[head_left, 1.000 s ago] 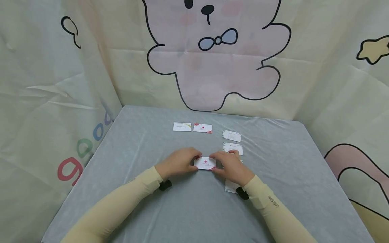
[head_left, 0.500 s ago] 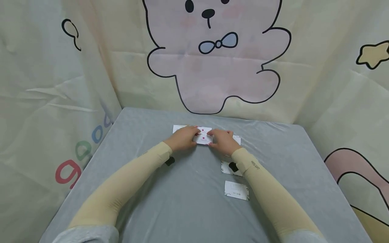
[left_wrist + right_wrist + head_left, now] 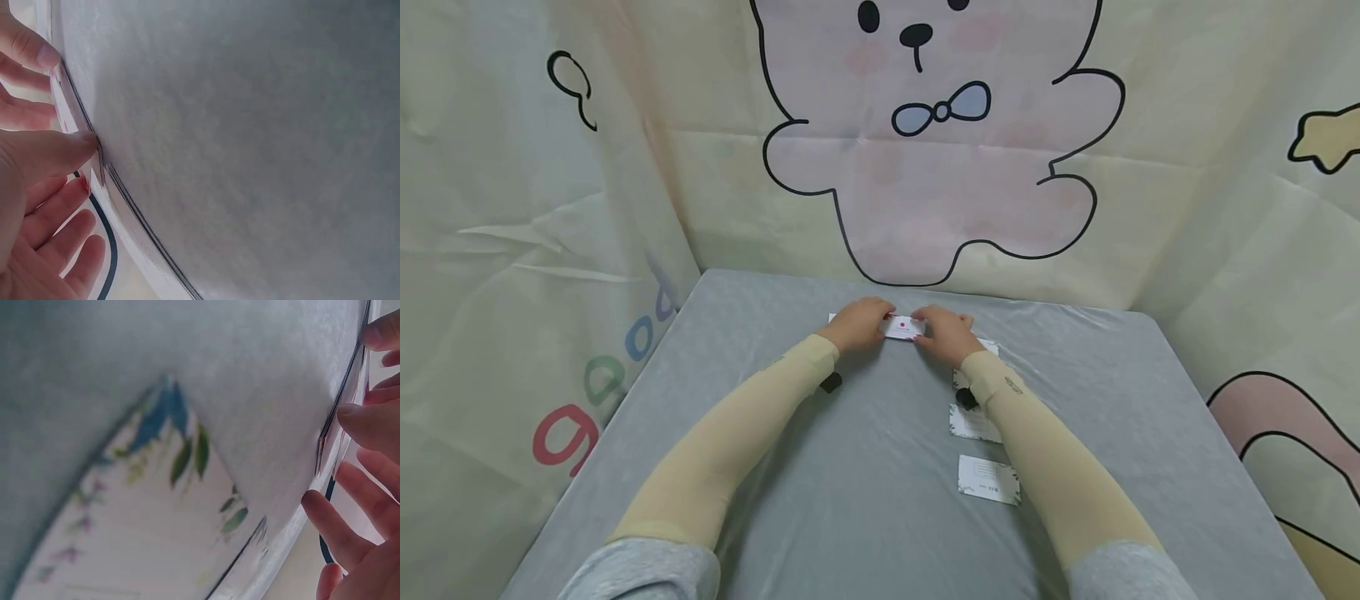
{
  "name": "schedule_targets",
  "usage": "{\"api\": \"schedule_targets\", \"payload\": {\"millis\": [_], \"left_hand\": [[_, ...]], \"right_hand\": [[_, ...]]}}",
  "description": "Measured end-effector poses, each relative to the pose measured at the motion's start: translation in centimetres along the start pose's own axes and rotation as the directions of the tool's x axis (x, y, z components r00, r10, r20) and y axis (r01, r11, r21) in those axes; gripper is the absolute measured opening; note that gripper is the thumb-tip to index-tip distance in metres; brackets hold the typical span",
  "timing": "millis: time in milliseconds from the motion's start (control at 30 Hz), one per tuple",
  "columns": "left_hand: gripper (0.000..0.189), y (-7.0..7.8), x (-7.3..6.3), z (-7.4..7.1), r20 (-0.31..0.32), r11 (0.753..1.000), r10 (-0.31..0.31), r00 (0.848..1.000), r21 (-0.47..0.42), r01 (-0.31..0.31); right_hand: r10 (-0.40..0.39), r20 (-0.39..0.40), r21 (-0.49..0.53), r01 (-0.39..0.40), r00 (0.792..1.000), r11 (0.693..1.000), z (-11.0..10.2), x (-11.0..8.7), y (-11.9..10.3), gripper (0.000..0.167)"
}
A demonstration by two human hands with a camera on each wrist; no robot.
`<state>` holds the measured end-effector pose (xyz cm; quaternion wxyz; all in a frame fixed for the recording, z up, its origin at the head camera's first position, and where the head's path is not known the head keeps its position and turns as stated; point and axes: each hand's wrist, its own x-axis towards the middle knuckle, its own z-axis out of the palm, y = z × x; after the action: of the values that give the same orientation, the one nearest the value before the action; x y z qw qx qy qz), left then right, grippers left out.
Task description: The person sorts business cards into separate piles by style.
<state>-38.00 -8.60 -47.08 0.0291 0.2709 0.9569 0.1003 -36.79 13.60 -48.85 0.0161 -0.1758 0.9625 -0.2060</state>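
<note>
Near the far side of the table, a white business card with a pink dot (image 3: 902, 327) lies between both hands. My left hand (image 3: 855, 324) pinches its left end between thumb and fingers, and my right hand (image 3: 947, 334) pinches the right end. In the left wrist view, the edge of the held card (image 3: 76, 103) looks layered, as if cards are stacked. Another white card (image 3: 832, 317) is mostly hidden behind the left hand; its layered edge (image 3: 150, 231) shows next to the held one.
Under and beside my right forearm runs a column of white leaf-bordered cards, among them a near card (image 3: 987, 479), a middle card (image 3: 974, 422) and a partly covered far card (image 3: 991, 344). Grey cloth covers the table (image 3: 835, 517). A printed curtain (image 3: 925, 200) stands behind.
Both hands have carried the pink-dot card away from me, from mid-table to the far row. It now covers the similar card that lay there. More of the right column's near cards shows.
</note>
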Motion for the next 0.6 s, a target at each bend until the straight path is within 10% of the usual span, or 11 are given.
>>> {"api": "schedule_targets", "payload": {"millis": [600], "left_hand": [[0.058,4.2,0.8,0.2,0.001,0.994,0.089,0.996,-0.066,-0.089]], "right_hand": [[0.11,0.004,-0.007,-0.11,0.994,0.994,-3.6,-4.0,3.6,0.052]]}}
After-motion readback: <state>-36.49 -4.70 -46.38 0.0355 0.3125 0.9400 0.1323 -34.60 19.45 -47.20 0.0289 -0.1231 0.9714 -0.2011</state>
